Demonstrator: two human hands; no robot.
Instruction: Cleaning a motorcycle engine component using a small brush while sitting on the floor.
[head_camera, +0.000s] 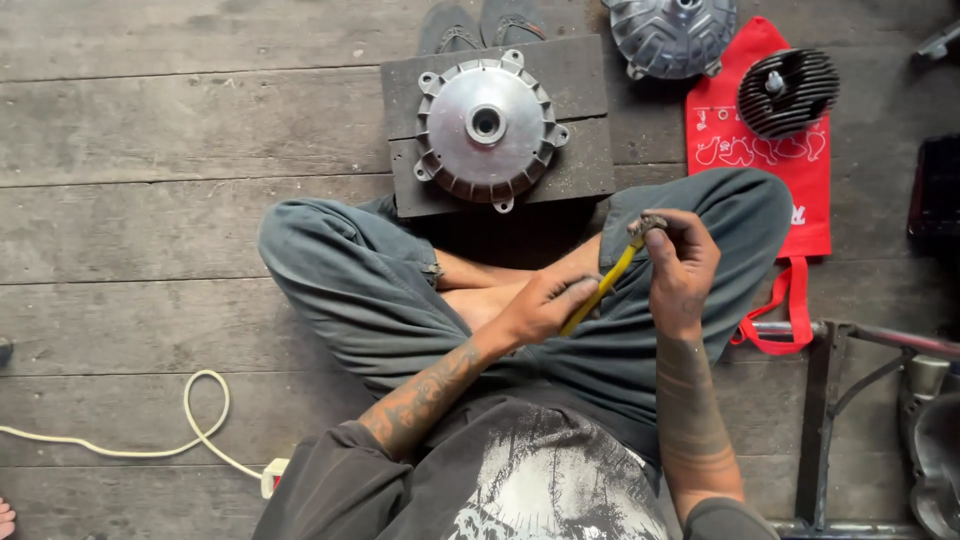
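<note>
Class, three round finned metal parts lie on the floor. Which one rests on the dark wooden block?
The silver hub with the central hole, directly ahead of the crossed legs. The second silver one lies on bare floorboards, and the black finned one on the red bag.

Left hand (545, 305) grips yellow-handled tool (605, 283) – right hand (682, 265) pinches its tip

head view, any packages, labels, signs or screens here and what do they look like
Red bag: flat on the wooden floor at upper right, rectangular, white printed marks, red loop handles by the person's knee, a dark finned metal part on it.
No screens or signs show.
</note>
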